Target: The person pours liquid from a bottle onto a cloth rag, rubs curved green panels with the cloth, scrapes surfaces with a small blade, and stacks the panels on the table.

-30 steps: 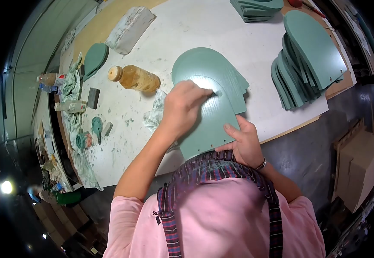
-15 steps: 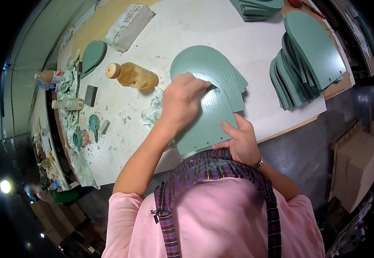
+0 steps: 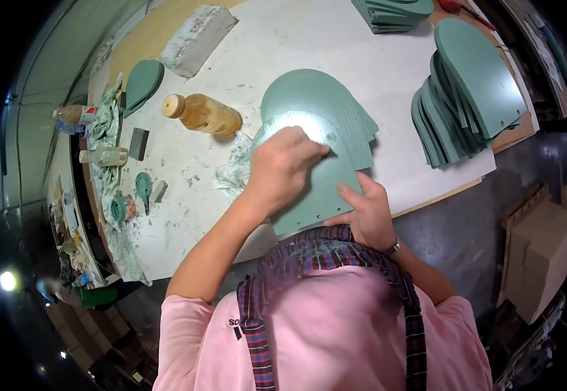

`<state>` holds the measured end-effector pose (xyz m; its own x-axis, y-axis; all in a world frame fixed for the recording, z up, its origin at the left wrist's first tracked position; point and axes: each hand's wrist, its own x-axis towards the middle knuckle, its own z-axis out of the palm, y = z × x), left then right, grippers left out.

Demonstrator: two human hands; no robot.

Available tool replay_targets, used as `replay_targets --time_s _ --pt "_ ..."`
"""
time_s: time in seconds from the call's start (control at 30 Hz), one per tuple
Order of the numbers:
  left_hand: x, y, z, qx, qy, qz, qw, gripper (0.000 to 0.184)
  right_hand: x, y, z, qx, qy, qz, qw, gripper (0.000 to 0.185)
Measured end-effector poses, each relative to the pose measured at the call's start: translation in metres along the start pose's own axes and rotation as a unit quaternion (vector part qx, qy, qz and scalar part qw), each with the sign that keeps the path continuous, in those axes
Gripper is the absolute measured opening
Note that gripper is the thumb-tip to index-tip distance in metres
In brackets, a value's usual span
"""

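My left hand [image 3: 282, 168] is closed in a pinch on a small dark piece [image 3: 331, 153], mostly hidden by my fingers. The piece presses on the face of a flat green panel [image 3: 316, 195], round at one end, with small holes along its straight near edge. With the thumb on top and the other fingers underneath, my right hand [image 3: 369, 212] grips this panel at its lower right edge. Beneath it lies another green panel [image 3: 303, 81] of similar shape, its rounded end showing past the first. A dark smudge shows on the upper panel near my left fingertips.
Stacked green panels [image 3: 456, 104] stand at the right, and more [image 3: 394, 14] lie at the far edge. A bottle of yellowish liquid [image 3: 208, 114], a crumpled cloth [image 3: 233, 169], a grey block [image 3: 138, 143] and a whitish block [image 3: 198, 40] are on the white table [image 3: 185, 228].
My left hand has slid the dark piece a little toward me and right across the panel. My right hand keeps its grip on the edge.
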<state>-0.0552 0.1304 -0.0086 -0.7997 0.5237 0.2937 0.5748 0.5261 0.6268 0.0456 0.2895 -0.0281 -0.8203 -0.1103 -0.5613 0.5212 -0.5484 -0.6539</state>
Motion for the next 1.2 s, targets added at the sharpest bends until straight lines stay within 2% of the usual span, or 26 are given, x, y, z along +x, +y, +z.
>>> replay_targets --time_s 0.07,0.1,0.17,0.2,0.3,0.37,0.43,0.5,0.57,0.63,0.67,0.7,0.77,0.83,0.87,0.9,0.97,1.03,1.1,1.13,1.17,1.2 --pt "0.007 -0.013 0.001 0.027 0.060 -0.014 0.998 0.018 -0.001 0.001 0.000 0.039 -0.004 -0.022 0.999 0.029" --pt "0.009 -0.016 -0.001 0.000 0.058 -0.097 0.994 0.018 -0.002 0.001 0.000 0.039 -0.001 -0.021 0.999 0.029" --pt "0.003 -0.004 0.003 0.039 0.034 0.005 0.999 0.018 -0.002 -0.001 0.001 0.036 0.016 -0.003 0.999 0.029" --pt "-0.004 0.001 0.007 0.009 0.007 0.011 1.000 0.018 -0.001 -0.002 0.001 0.034 0.014 -0.004 0.999 0.029" --pt "0.004 0.000 0.006 0.042 0.029 -0.003 0.999 0.016 0.001 0.002 0.000 0.027 0.022 -0.008 0.999 0.028" --pt "0.014 -0.009 0.005 0.027 0.056 -0.092 0.994 0.016 0.002 0.005 -0.007 0.006 -0.023 -0.010 1.000 0.036" --pt "0.006 -0.003 0.010 0.056 0.038 0.013 0.998 0.014 0.001 0.007 -0.008 0.000 -0.007 -0.006 1.000 0.036" --pt "0.003 0.006 0.008 0.030 0.006 0.001 1.000 0.013 0.005 0.004 -0.003 -0.002 0.002 -0.003 1.000 0.035" --pt "0.010 -0.002 0.007 0.031 0.014 -0.016 0.999 0.014 0.003 0.001 -0.003 0.013 -0.014 -0.005 1.000 0.035" --pt "0.017 -0.009 0.007 0.044 0.075 -0.068 0.994 0.015 0.003 0.004 -0.005 0.014 -0.012 -0.008 1.000 0.035" --pt "0.012 -0.005 0.009 0.064 0.055 0.009 0.996 0.015 0.004 0.004 -0.005 0.017 -0.011 -0.012 1.000 0.035" --pt "0.004 0.004 0.010 0.039 0.007 0.011 0.999 0.014 0.003 0.002 -0.003 0.017 -0.010 -0.012 1.000 0.035" --pt "0.004 0.004 0.008 0.036 0.005 0.021 0.999 0.014 0.002 -0.001 0.002 0.025 0.009 -0.020 0.999 0.029" --pt "0.017 -0.014 0.006 0.068 0.068 0.002 0.995 0.015 0.005 0.000 0.002 0.024 0.002 -0.022 0.999 0.029" --pt "0.019 -0.018 0.001 0.053 0.068 -0.065 0.994 0.016 0.004 0.000 0.001 0.021 -0.003 -0.026 0.999 0.029" --pt "0.014 -0.013 0.004 0.052 0.069 -0.065 0.994 0.016 0.003 -0.001 0.001 0.020 -0.002 -0.026 0.999 0.029" --pt "0.002 -0.001 0.008 0.052 0.043 0.021 0.998 0.009 0.004 -0.003 0.002 0.017 0.006 -0.016 1.000 0.029" --pt "0.006 -0.010 0.005 0.034 0.046 0.013 0.998 0.009 0.006 -0.002 0.003 0.022 0.002 -0.020 1.000 0.029" --pt "0.015 -0.022 0.001 0.055 0.072 -0.064 0.994 0.017 0.003 0.001 0.002 0.024 0.003 -0.020 1.000 0.029" --pt "0.012 -0.016 0.001 0.050 0.069 -0.058 0.995 0.016 0.003 0.001 0.002 0.026 0.005 -0.020 0.999 0.029" --pt "0.007 -0.011 0.002 0.061 0.047 0.009 0.997 0.016 0.004 -0.001 0.002 0.027 0.006 -0.023 0.999 0.029" --pt "0.004 -0.006 0.002 0.060 0.037 0.007 0.997 0.017 0.004 -0.003 0.003 0.027 0.005 -0.025 0.999 0.029"
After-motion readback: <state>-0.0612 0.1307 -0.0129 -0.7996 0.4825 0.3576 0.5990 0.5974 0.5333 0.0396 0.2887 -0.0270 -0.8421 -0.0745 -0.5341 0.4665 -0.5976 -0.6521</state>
